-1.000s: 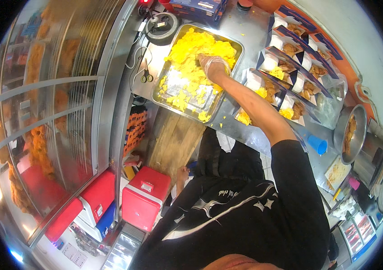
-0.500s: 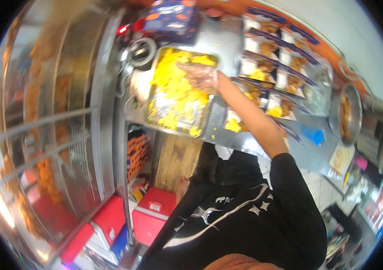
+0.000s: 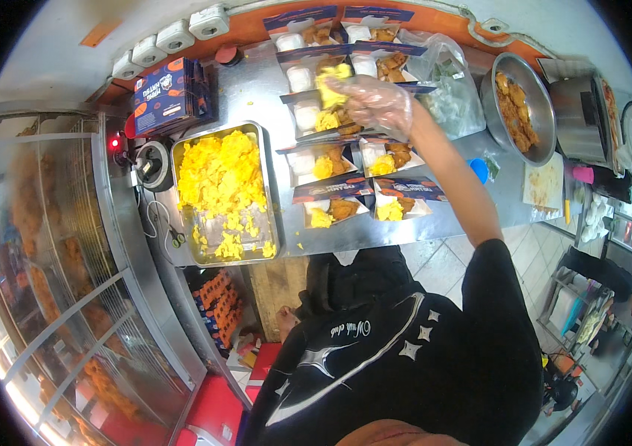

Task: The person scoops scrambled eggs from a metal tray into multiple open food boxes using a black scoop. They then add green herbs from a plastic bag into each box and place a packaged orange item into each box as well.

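My right hand (image 3: 379,106), in a clear plastic glove, is closed around a clump of yellow scrambled egg (image 3: 333,83). It hovers over the open paper meal boxes (image 3: 308,172), which stand in rows on the metal table. White rice and brown fried pieces fill these boxes, and several also have egg in them. To the left lies a metal tray (image 3: 271,215) with a heap of scrambled egg (image 3: 219,178), thinned out at its near end. My left hand (image 3: 286,321) hangs low beside my body, below the table edge; its fingers are too small and partly hidden to read.
A stack of folded blue boxes (image 3: 171,97) stands at the back left, near a white round device (image 3: 154,165) and scissors (image 3: 176,236). At the right are a plastic bag (image 3: 449,89), a steel bowl (image 3: 498,111) of fried pieces and a blue cup (image 3: 478,170). A glass cabinet (image 3: 70,245) borders the left.
My right hand has moved from the egg tray rightward to above the boxes, carrying a clump of egg. The view has turned, so the table appears shifted.
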A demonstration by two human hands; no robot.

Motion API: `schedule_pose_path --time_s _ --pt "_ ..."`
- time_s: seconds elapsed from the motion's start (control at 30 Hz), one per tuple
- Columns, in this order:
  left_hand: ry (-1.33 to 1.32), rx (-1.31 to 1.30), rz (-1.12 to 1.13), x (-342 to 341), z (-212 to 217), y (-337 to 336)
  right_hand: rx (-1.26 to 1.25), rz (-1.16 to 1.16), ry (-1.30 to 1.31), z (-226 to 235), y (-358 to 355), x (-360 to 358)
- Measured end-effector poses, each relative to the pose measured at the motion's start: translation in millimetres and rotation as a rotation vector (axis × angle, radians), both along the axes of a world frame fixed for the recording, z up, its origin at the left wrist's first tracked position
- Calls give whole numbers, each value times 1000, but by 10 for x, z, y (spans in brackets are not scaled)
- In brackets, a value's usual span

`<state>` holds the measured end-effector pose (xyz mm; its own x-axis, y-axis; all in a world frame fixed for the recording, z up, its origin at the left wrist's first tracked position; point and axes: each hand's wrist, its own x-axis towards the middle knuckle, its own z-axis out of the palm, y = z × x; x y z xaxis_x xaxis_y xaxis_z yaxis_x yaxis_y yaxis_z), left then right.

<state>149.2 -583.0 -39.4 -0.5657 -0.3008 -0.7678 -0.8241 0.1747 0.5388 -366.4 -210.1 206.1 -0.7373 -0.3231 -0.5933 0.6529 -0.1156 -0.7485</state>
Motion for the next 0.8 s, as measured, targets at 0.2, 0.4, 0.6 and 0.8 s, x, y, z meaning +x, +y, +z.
schedule_pose_path --time_s 0.2,0.4,0.6,0.8 --pt "-47 245 181 -191 71 222 159 112 -31 -312 814 66" --pt "5 245 217 157 -400 110 823 553 518 -759 1241 -51" --pt "0 430 375 528 -819 -50 1118 516 391 -1097 1358 -185" --pt "-54 371 331 460 -590 35 1321 497 710 -1483 1335 101"
